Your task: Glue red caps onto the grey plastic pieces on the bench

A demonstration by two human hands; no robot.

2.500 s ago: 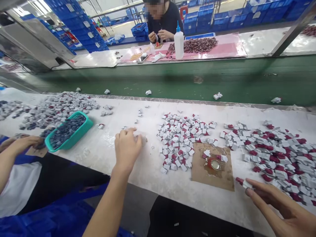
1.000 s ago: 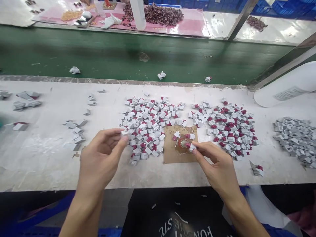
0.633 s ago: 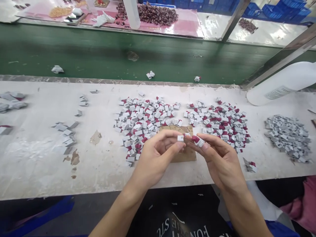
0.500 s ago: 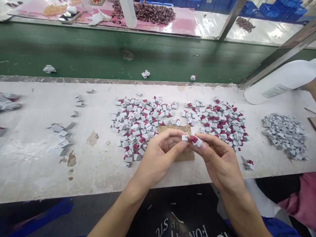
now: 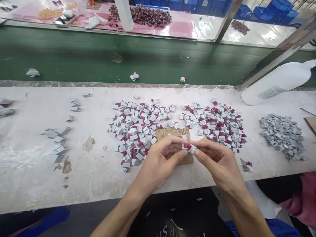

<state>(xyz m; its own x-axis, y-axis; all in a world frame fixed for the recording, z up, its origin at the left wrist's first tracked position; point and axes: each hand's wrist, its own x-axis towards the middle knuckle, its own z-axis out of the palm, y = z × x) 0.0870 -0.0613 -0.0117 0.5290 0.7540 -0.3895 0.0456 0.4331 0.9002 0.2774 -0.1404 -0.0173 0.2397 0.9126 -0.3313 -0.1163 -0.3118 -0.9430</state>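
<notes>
My left hand point(image 5: 159, 163) and my right hand point(image 5: 221, 163) meet above a small brown board point(image 5: 172, 132), with fingertips pinched. Between them is a small plastic part point(image 5: 189, 147), grey-white with a dark red middle. The left fingers grip its pale left end; the right fingers hold the right end. Another small pale bit point(image 5: 184, 137) shows just above the left fingertips. A pile of grey-and-red parts point(image 5: 138, 121) lies by my left hand. A second pile of such parts point(image 5: 217, 123) sits beyond my right hand.
A heap of plain grey pieces point(image 5: 282, 136) lies at the right, below a white bottle point(image 5: 276, 82) lying tilted. Loose grey pieces point(image 5: 59, 140) are scattered at left. Behind the table runs a green belt point(image 5: 86, 56) carrying a few parts. A metal post point(image 5: 274, 56) rises at right.
The two pieces that were slightly apart in my hands are now together, and my hands have drawn closer. Parts on the green belt have shifted left; the view has moved slightly too.
</notes>
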